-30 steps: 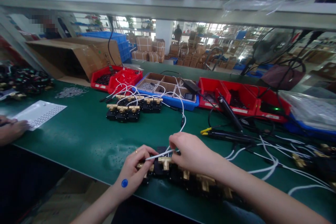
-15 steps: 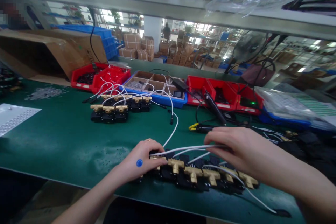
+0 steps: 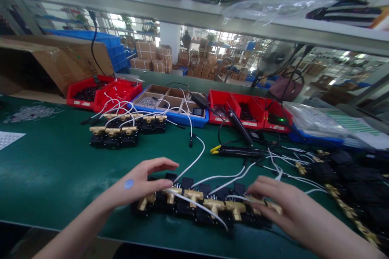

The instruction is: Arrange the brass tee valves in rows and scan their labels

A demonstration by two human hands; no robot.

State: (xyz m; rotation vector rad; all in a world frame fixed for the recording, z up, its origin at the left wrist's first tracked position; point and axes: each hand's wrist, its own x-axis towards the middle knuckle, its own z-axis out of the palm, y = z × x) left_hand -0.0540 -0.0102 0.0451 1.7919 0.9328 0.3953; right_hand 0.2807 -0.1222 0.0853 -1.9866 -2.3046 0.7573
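Observation:
A row of several black valves with brass fittings (image 3: 209, 206) lies near the front edge of the green table (image 3: 60, 170), white wires (image 3: 225, 178) trailing from them toward the back. My left hand (image 3: 139, 182), with a blue dot on its back, rests flat on the left end of the row, fingers spread. My right hand (image 3: 276, 206) lies over the right end of the row, its fingertips on the brass fittings. Neither hand grips anything.
A second group of finished valves (image 3: 124, 129) sits further back on the left. Red bins (image 3: 103, 91) and a blue divided tray (image 3: 170, 107) line the back edge. A black tool with a yellow tip (image 3: 237, 151) and a pile of valves (image 3: 349, 178) lie to the right. A cardboard box (image 3: 45, 62) stands at far left.
My right hand let go of the white wires and dropped onto the right end of the valve row. My left hand opened flat. The view has shifted right.

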